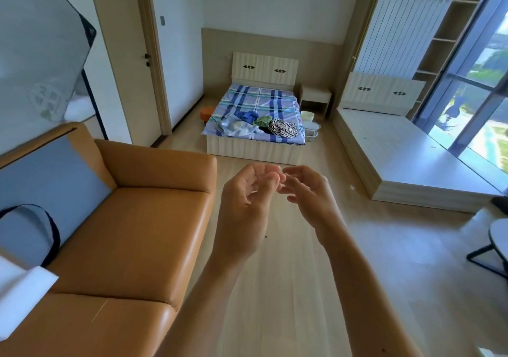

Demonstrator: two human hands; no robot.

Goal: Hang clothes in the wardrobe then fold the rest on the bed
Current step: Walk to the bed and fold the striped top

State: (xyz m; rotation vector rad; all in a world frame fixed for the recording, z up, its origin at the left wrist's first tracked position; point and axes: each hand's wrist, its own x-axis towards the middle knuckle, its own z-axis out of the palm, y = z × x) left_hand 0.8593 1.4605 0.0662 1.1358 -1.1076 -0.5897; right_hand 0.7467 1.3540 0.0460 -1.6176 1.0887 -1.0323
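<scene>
We see a pale wooden floor [288, 288], a tan sofa [132, 219] on our left and, far ahead, the bed [255, 114] with the clothes [264, 127] piled at its foot. Our left hand [247, 199] and right hand [308, 194] are raised over the floor, fingers loosely curled and empty, their fingertips nearly touching.

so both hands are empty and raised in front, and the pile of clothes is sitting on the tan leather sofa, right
Not quite. The head view shows the pile of crumpled clothes lying on the bed with the blue plaid sheet across the room, not on the tan leather sofa, whose seat cushions hold no clothes. The rest holds: the left hand and right hand are empty and raised in front.
</scene>
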